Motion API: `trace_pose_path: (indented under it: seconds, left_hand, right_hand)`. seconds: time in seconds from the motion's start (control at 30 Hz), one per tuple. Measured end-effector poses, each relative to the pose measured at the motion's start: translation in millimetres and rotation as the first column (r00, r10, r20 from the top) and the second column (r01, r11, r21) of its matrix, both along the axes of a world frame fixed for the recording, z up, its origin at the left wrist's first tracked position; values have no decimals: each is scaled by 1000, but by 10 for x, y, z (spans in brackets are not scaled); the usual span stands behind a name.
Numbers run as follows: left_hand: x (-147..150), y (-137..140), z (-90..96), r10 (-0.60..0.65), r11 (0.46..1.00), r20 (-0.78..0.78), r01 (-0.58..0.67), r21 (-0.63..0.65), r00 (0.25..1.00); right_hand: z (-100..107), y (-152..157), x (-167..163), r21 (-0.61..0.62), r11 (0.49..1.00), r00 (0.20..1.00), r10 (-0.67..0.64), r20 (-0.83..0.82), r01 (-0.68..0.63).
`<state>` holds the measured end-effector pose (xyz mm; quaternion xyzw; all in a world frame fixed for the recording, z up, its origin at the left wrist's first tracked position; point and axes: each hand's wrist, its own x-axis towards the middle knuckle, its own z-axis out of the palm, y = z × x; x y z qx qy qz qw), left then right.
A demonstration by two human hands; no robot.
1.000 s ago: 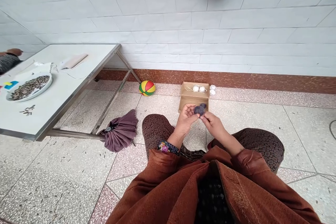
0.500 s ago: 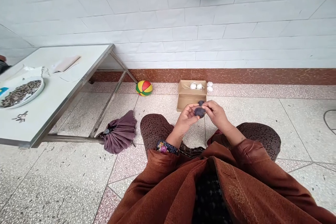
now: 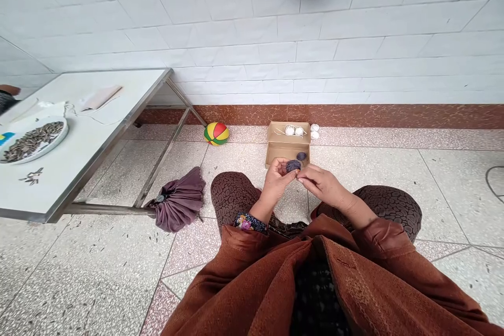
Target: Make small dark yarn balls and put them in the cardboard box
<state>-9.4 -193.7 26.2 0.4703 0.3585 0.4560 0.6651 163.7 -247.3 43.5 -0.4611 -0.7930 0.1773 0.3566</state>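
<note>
My left hand (image 3: pixel 276 177) is closed around a dark grey ball of yarn (image 3: pixel 293 166), with the fingers behind it and the thumb in front. Close against the ball's right side, my right hand (image 3: pixel 322 182) pinches its yarn; the thin strand is hard to make out. Just beyond my hands, an open cardboard box (image 3: pixel 277 150) stands on the floor. Inside it lies a second dark grey yarn ball (image 3: pixel 301 156). Two white yarn balls (image 3: pixel 290 130) with loose strands rest on the box's lid part.
More white balls (image 3: pixel 314 131) sit right of the box. A colourful ball (image 3: pixel 216 134) and a bunched purple cloth (image 3: pixel 180 200) lie near the metal-framed table (image 3: pixel 86 168), which carries a tray (image 3: pixel 65 134) of seeds. A tiled wall rises behind.
The held yarn ball has shifted slightly left and away from me. My right hand has turned, its fingers now at the ball's lower right. The ball in the box shows more fully.
</note>
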Motion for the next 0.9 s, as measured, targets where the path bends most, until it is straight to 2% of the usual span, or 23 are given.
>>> trace_pose_path:
  seconds: [0.1,0.17,0.3,0.37,0.5,0.63,0.77,0.9]
  left_hand:
    - [6,-54,11,-113,993,22,114,-29,993]
    - [7,-96,32,-184,981,51,187,-60,982]
    - [-4,-153,107,-297,947,119,308,-94,948]
    - [-13,-162,149,-310,938,158,329,-107,937]
    - [-26,-157,210,-256,939,235,299,-169,938]
    - [-24,-142,234,-206,925,286,282,-255,936]
    - [-23,-120,220,-172,926,287,254,-279,942]
    - [-30,-88,140,-89,975,106,108,-194,990]
  right_hand:
    - [128,108,77,27,1000,999,-11,-47,12]
    - [145,196,123,26,999,995,-44,-91,47]
    - [2,299,156,-34,986,966,-168,-196,164]
    - [-126,286,143,-78,978,953,-206,-222,193]
    - [-361,174,99,-129,971,948,-225,-224,200]
    - [-469,72,76,-123,971,962,-223,-154,206]
    - [-445,0,59,-114,974,977,-204,-68,196]
    - [-274,-76,18,-78,990,993,-116,-16,115]
